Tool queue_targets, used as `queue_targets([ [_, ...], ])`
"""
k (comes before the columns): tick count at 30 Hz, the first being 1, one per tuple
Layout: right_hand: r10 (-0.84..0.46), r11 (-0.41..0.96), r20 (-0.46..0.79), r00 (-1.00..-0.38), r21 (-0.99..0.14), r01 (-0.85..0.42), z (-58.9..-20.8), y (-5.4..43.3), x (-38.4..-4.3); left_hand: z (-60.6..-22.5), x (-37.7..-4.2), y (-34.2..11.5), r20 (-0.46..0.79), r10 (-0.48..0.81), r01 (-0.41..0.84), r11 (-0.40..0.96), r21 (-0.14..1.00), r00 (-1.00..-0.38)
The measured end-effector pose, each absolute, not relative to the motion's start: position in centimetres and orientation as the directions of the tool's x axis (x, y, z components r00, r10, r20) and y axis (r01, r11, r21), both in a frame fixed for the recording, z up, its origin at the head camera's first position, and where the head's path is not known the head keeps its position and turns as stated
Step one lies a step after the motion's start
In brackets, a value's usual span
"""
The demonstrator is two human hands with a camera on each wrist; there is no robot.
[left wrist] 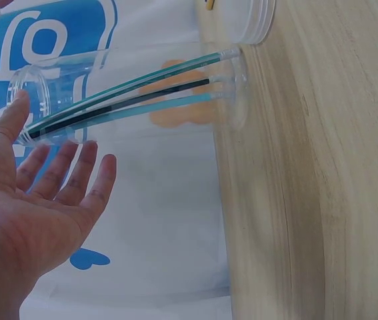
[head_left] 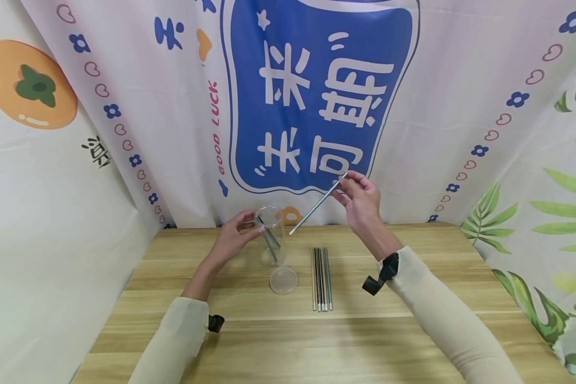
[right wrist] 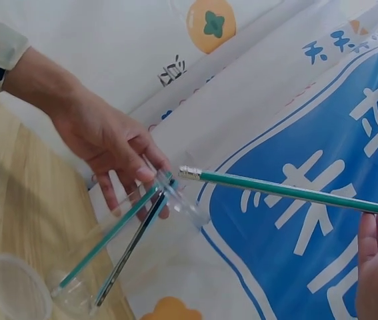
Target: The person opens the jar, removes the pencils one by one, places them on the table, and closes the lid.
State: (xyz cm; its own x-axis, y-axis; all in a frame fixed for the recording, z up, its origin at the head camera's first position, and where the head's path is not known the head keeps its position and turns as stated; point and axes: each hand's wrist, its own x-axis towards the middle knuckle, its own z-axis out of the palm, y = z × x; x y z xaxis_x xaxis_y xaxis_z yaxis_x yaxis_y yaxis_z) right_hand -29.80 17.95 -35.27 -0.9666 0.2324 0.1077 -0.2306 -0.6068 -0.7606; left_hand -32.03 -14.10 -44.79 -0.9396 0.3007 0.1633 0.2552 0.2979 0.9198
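Note:
A clear cylindrical jar (head_left: 280,233) stands near the table's back edge. My left hand (head_left: 233,236) grips it near the open rim, thumb at the rim and fingers around the side. Inside the jar, several pencils lean with their eraser ends down: a green pencil (left wrist: 142,80), a black pencil (left wrist: 155,94) and a lighter teal pencil (left wrist: 155,109). My right hand (head_left: 363,204) pinches another green pencil (right wrist: 282,189) by its far end, tilted in the air. Its silver ferrule end points down toward the jar's mouth, apart from it.
A clear round lid (head_left: 284,280) lies on the wooden table (head_left: 249,341) in front of the jar. To its right is a row of several pencils (head_left: 321,280), side by side. A printed cloth curtain (head_left: 187,176) hangs right behind the table.

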Motion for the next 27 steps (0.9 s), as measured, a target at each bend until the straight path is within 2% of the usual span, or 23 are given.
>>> queue_targets([
  [7,0.198,-0.544,0.074,-0.977,-0.821,-0.173,-36.7,18.9,-29.0,-45.0,-32.3,-14.0,0.151,0.296,0.241,0.298,0.924,-0.943],
  [12,0.175,-0.504,0.064,-0.983,-0.852,-0.145,-37.8,19.5,-28.7,-43.0,-30.8,-13.5,0.138,0.300,0.232,0.306,0.923,-0.944],
  [27,0.093,-0.249,-0.032,-0.995,-0.968,0.008,-42.2,21.4,-27.6,-42.3,-30.4,-13.4,0.135,0.304,0.231,0.307,0.923,-0.943],
])
